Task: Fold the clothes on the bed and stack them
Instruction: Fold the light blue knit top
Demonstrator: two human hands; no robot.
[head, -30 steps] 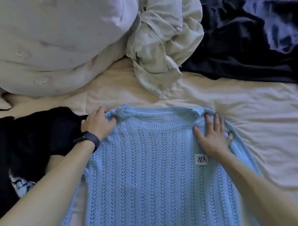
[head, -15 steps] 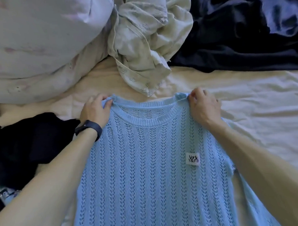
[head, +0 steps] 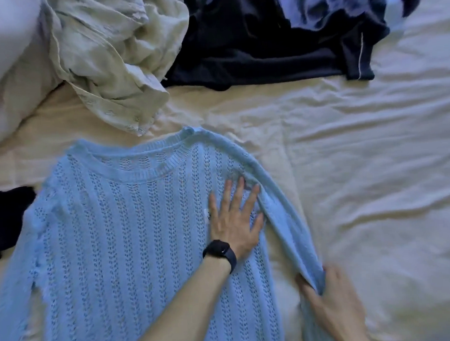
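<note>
**Blue knit sweater (head: 124, 237): sleeve fold in hand**

Item: pale blue open-knit sweater, lying flat, neckline towards the top of the frame. It fills the lower left and centre, on the cream bed sheet (head: 371, 165).

Left hand (head: 233, 218): I have it spread flat, fingers straight, pressing the chest panel just inside the shoulder seam. It grips nothing. A dark wristband (head: 220, 251) sits at the wrist.

Right hand (head: 333, 309): at the lower right, with fingers and thumb curled around the lower part of the sleeve (head: 284, 214). The sleeve is raised off the sheet and arcs from the shoulder down to my grip.

Step, as I judge it: the first fold of this sweater. The sleeve is about to come across the body while the flat hand marks the fold line.

Next move calls for: carrying the sleeve towards the left of the frame and over the chest. The pressing hand should hold the panel so the loose knit does not drag or bunch.

Awaiting folding: cream shirt (head: 113, 59), crumpled at the upper left; navy garment (head: 252, 47), top centre; black garment (head: 6, 221), left edge. I see no finished stack in the frame.
</note>
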